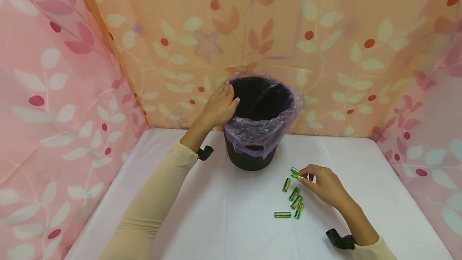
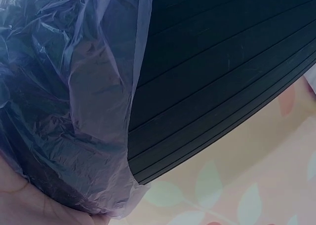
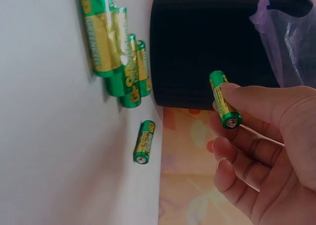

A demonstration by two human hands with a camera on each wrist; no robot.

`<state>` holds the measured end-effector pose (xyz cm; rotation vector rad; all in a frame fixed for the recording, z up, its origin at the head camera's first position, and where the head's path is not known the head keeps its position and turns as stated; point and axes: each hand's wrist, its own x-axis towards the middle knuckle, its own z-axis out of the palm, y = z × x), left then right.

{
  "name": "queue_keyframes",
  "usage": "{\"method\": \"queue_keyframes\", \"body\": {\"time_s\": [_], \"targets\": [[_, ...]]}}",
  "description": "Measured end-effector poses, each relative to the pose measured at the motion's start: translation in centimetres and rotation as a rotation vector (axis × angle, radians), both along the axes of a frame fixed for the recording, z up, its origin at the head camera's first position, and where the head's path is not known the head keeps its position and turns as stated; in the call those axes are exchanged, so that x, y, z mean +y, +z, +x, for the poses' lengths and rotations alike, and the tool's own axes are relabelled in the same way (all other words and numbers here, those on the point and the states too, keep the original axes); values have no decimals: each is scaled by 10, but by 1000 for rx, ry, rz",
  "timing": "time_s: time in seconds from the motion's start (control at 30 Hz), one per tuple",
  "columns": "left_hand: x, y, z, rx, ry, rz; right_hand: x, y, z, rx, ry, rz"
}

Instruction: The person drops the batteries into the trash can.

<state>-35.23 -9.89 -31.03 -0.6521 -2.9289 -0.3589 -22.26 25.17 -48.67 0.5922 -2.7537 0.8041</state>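
Note:
My left hand (image 1: 220, 105) rests on the left rim of a black trash bin (image 1: 249, 161), fingers fairly straight against its purple plastic bag (image 1: 252, 131). In the left wrist view, part of that hand (image 2: 39, 203) lies beside the bag (image 2: 98, 151). Between thumb and index finger, my right hand (image 1: 325, 183) pinches a green and gold battery (image 3: 225, 100), in the air to the right of the bin's base. The other fingers of this hand (image 3: 276, 156) are bent and hold nothing.
Several matching batteries lie on the white-covered table, among them one (image 3: 144, 142) lying apart and one (image 1: 282, 214) at the near left. Floral cloth walls (image 1: 361, 71) stand behind and at both sides. Black wrist devices (image 1: 340, 239) are strapped to both wrists.

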Motion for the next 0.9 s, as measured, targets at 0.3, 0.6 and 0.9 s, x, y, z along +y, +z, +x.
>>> {"method": "queue_keyframes", "body": {"time_s": [0.3,0.6,0.9], "targets": [[-1,-2,2,-7,0,6,-2,16,0,46,33,35],[-3,-1,2,-7,8,2,-6,44,-2,155,71,77],[-2,1,2,-5,5,-1,-11,79,-2,283,114,106]]}}
